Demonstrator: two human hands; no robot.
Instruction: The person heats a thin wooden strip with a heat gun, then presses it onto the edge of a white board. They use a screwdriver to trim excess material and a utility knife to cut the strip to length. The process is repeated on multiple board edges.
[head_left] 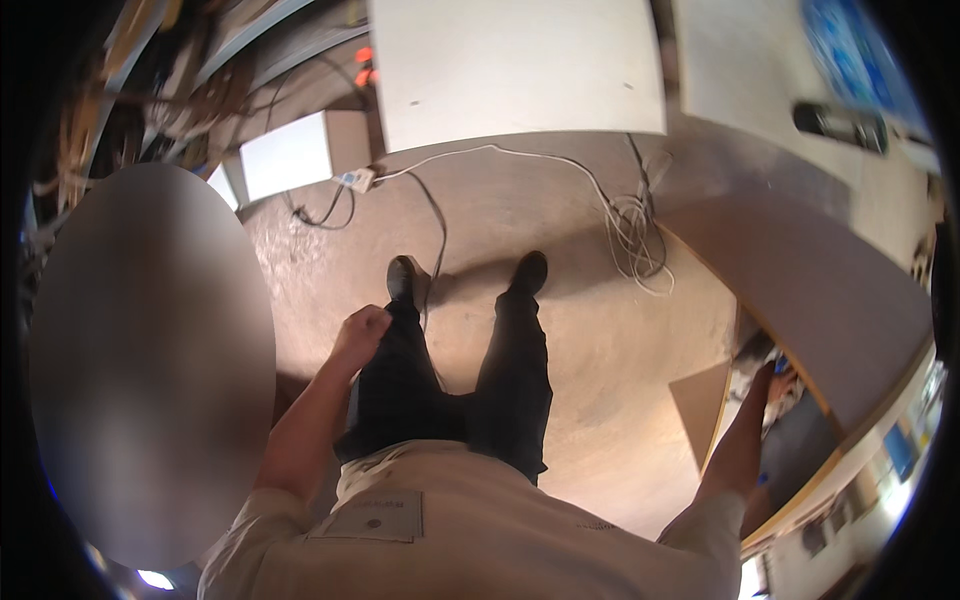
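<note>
My left hand (362, 334) hangs in front of my left thigh, its fingers curled in, and I see nothing in it. To the right, my right arm (738, 437) reaches into an open compartment of a wooden cabinet (800, 290) with a grey-brown top. Only a small, dark part of my right hand (765, 374) shows, at the compartment's opening among cluttered small items. Its fingers are not clear, and whether it holds anything is hidden. Something small and blue (780, 366) lies close to that hand.
Ahead stands a white table (520, 75). On the floor are a power strip (358, 179), loose cables and a coiled white cord (632, 222). A white box (287, 156) stands left of it. A dark bottle (840, 127) lies at the upper right. A grey blur covers the left side.
</note>
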